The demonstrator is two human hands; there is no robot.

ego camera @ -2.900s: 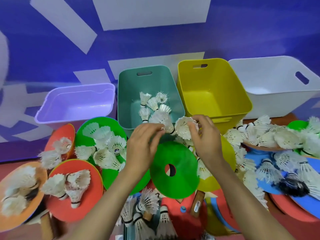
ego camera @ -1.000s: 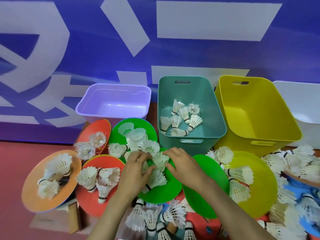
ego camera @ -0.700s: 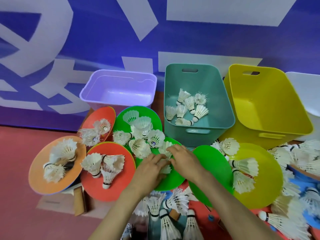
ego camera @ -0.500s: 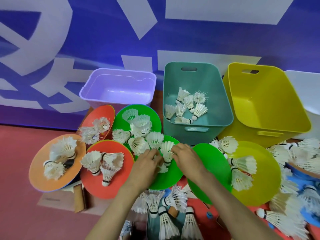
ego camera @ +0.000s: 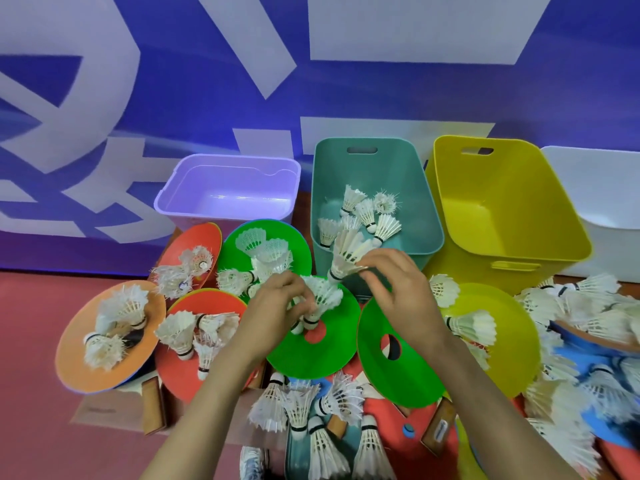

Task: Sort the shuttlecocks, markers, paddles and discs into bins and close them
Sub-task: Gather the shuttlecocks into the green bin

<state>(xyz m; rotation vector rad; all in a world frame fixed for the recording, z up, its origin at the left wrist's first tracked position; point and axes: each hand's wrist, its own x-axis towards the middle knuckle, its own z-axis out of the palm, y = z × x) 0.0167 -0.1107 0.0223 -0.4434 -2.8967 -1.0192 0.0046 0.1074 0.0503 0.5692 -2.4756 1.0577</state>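
Since half a second ago both hands have lifted from the green disc, each now carrying shuttlecocks, and the disc's centre hole, then covered, shows. The right hand (ego camera: pixel 398 292) is raised toward the teal bin, thumb and fingers pressed together on the feather skirt of a shuttlecock (ego camera: pixel 346 252) held tilted, cork end down, against the bin's near wall. The left hand (ego camera: pixel 277 306) is curled around a bunch of shuttlecocks (ego camera: pixel 320 297); how many it holds cannot be told. That bunch hangs over the far part of the green disc (ego camera: pixel 311 351).

A second green disc (ego camera: pixel 398 362) lies just right of the first, under the right wrist. Beyond the hands, the teal bin (ego camera: pixel 429 216) stands open with several shuttlecocks lying on its floor. To its left is a lilac bin (ego camera: pixel 173 199), to its right a yellow bin (ego camera: pixel 519 209), and a white bin (ego camera: pixel 606 202) at the right edge of the view. All stand against a blue and white wall (ego camera: pixel 173 81).

Left of the hands, a green disc (ego camera: pixel 298 244), two red discs and an orange disc (ego camera: pixel 69 362) each carry loose shuttlecocks. A yellow disc (ego camera: pixel 512 334) to the right carries more. Wooden paddle handles (ego camera: pixel 438 427) show among the shuttlecocks at the near edge of the pile.
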